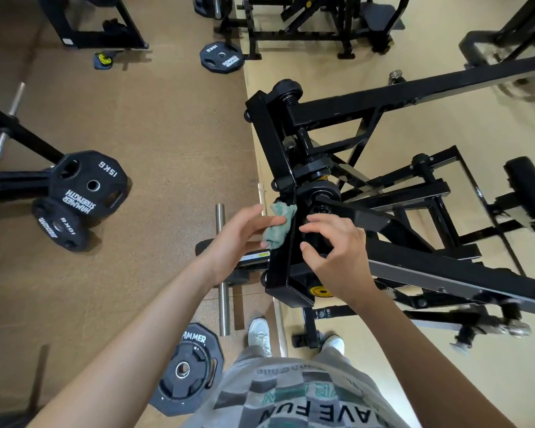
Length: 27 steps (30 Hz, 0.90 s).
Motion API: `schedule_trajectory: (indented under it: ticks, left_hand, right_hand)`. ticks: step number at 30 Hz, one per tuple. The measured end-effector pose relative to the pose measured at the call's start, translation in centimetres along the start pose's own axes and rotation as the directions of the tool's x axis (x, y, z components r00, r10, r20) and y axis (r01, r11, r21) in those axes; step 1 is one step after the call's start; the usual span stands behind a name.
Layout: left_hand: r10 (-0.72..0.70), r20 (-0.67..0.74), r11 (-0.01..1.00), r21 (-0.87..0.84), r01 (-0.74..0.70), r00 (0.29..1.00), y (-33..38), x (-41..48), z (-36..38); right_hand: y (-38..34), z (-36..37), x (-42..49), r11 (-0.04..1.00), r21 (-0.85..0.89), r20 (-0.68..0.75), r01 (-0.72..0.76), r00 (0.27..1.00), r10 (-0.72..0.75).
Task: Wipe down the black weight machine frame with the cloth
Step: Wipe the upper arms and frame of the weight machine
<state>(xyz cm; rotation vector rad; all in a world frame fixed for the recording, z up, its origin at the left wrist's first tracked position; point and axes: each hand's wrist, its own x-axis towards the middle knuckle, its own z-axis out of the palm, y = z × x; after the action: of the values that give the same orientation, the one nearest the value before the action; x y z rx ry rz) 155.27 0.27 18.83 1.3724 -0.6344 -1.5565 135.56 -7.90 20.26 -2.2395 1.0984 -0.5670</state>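
The green cloth [280,225] is bunched into a small wad and lies against the left face of the upright post [272,143] of the black weight machine frame [414,91], approx. at mid height, just beside the pivot hub [321,193]. The left hand [244,233] has its fingers almost straight and close together, and they press the cloth on the post. The right hand [337,257] is on the other side of the post, fingers curved and thumb apart, touching the black parts below the hub; if it really grips sth. there I cannot tell.

The cloth is soft and light, so I judge it folds around edges and bolts easily but can slip out under flat fingers; better to wrap it over the fingertips. The frame is stiff painted steel, heavy, probably smooth, and will not move under wiping. The hub area looks greasy and has pinch points, so keep fingers outside it. A 15 KG plate [87,183] lies on the floor, well apart.
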Motion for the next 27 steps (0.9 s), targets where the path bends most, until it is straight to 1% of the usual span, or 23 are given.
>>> schedule_trajectory:
  ticks: [3, 4, 7, 10, 11, 12, 13, 14, 15, 17, 19, 21, 27]
  left_hand:
    - [0.045, -0.040, 0.995, 0.090, -0.041, 0.998, 1.2, 2.4, 0.8]
    - [0.055, -0.041, 0.991, 0.120, -0.050, 0.998, 1.7, 3.0, 1.2]
    - [0.083, -0.041, 0.974, 0.215, -0.072, 0.996, 3.4, 4.5, 2.4]
    - [0.080, -0.043, 0.935, 0.350, -0.060, 0.996, 3.9, 6.1, 3.3]
    - [0.102, -0.045, 0.900, 0.430, -0.073, 0.994, 3.6, 6.4, 3.1]
    - [0.129, -0.017, 0.842, 0.531, -0.100, 0.992, 3.2, 6.4, 2.8]
    - [0.155, 0.040, 0.759, 0.635, -0.145, 0.987, 2.8, 6.1, 2.4]
    - [0.178, 0.102, 0.683, 0.703, -0.197, 0.979, 2.3, 5.6, 2.2]
    - [0.203, 0.147, 0.637, 0.731, -0.244, 0.968, 1.9, 5.0, 2.0]
    - [0.267, 0.202, 0.604, 0.727, -0.327, 0.942, 1.9, 3.7, 1.8]
    - [0.294, 0.235, 0.606, 0.704, -0.371, 0.926, 1.8, 3.0, 1.5]
    - [0.281, 0.243, 0.637, 0.676, -0.370, 0.928, 1.6, 2.3, 0.9]
    - [0.245, 0.239, 0.792, 0.509, -0.336, 0.940, 0.5, -0.6, 0.2]
  right_hand:
    - [0.3, -0.4, -0.5, 0.999, -0.034, -0.044, 0.024, 0.999, -0.025]
    - [0.4, -0.7, -0.6, 0.998, -0.062, -0.061, 0.007, 0.998, -0.011]
    - [1.5, -2.0, -0.6, 0.982, -0.157, -0.092, -0.109, 0.991, 0.096]
    - [3.8, -2.8, -0.7, 0.933, -0.311, -0.108, -0.184, 0.982, 0.158]
    - [4.3, -2.9, -0.8, 0.916, -0.352, -0.105, -0.191, 0.981, 0.164]
    - [4.4, -2.9, -0.9, 0.904, -0.383, -0.107, -0.189, 0.981, 0.160]
    - [4.3, -2.9, -0.8, 0.896, -0.403, -0.121, -0.185, 0.982, 0.148]
    - [4.1, -2.9, -0.7, 0.893, -0.413, -0.140, -0.180, 0.981, 0.133]
    - [4.0, -2.9, -0.5, 0.892, -0.417, -0.157, -0.176, 0.980, 0.120]
    - [3.7, -2.9, -0.4, 0.888, -0.429, -0.180, -0.168, 0.979, 0.099]
    - [3.9, -2.9, -0.7, 0.884, -0.442, -0.203, -0.155, 0.977, 0.070]
    - [3.9, -3.0, -1.0, 0.884, -0.446, -0.230, -0.142, 0.972, 0.040]
    - [4.6, -2.4, -0.9, 0.884, -0.453, -0.225, -0.115, 0.974, 0.012]
